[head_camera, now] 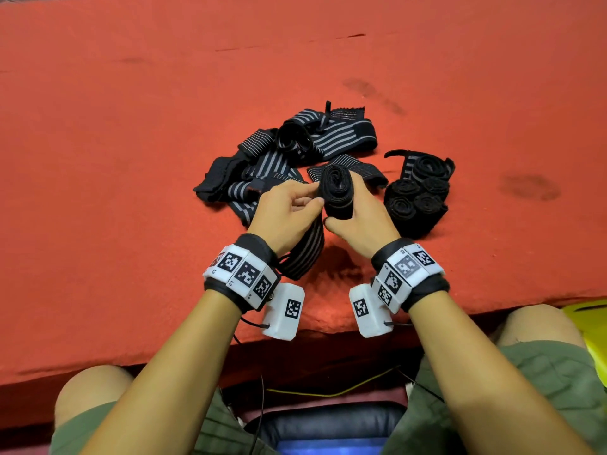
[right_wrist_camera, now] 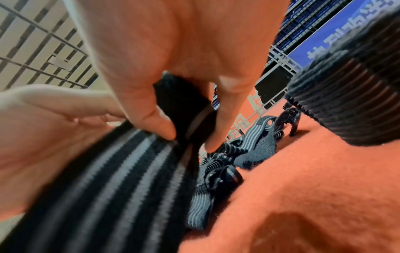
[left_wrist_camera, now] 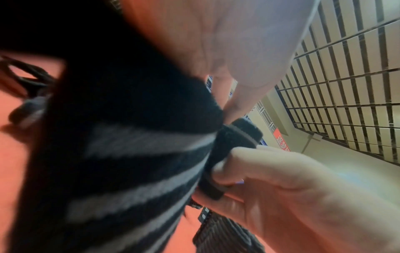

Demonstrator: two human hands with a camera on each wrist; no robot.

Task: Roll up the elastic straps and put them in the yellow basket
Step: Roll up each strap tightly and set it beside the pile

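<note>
Half-wound strap roll (head_camera: 338,195) pinched between left hand (head_camera: 285,211) and right hand (head_camera: 358,224). Soft, light, springy; likely unwinds unless gripped across coil.

I see a red felt-covered table (head_camera: 131,126) filling the head view from 9 to 3 o'clock — dark stains (head_camera: 528,187) mark it toward 2 o'clock. At 6 o'clock, below the table edge, sits a dark blue padded seat (head_camera: 328,425). In the left wrist view, a beige wall with a dark grid lattice (left_wrist_camera: 346,85) occupies 2 o'clock — a blue banner (right_wrist_camera: 337,34) shows in the right wrist view.
</note>
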